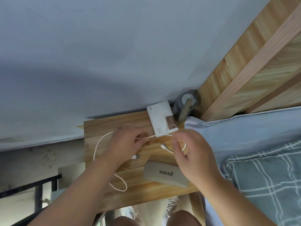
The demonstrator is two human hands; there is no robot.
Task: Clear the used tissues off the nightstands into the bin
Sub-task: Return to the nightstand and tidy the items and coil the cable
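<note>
Head view, looking straight down on the wooden bench (101,128), i.e. the nightstand, at centre frame.

Left hand (128,144) is over the bench middle. Its fingers (143,141) are curled and pinch the white cable (96,147) just short of the tissue pack.

Right hand (195,154) is at 3 o'clock of the bench, motion-blurred. Its fingers (177,149) are half curled round a small loop of the same cable, thumb on it.

The cable slack arcs out to 9 o'clock, and another loop lies at 7 o'clock by the left forearm. One plug (136,157) lies on the wood below the left hand.

Tissue pack (160,118) is white and wrapped, flat at 1 o'clock on the bench, with the cable running under its near edge. That is the only tissue item I can make out.

Grey case (164,174) lies at 5 o'clock, partly under the right wrist.

Grey tape roll (185,99) sits past the 1 o'clock corner, against the headboard (244,62).

Bed (244,128) is at 3 o'clock with a blue sheet and a plaid pillow (268,176).
</note>
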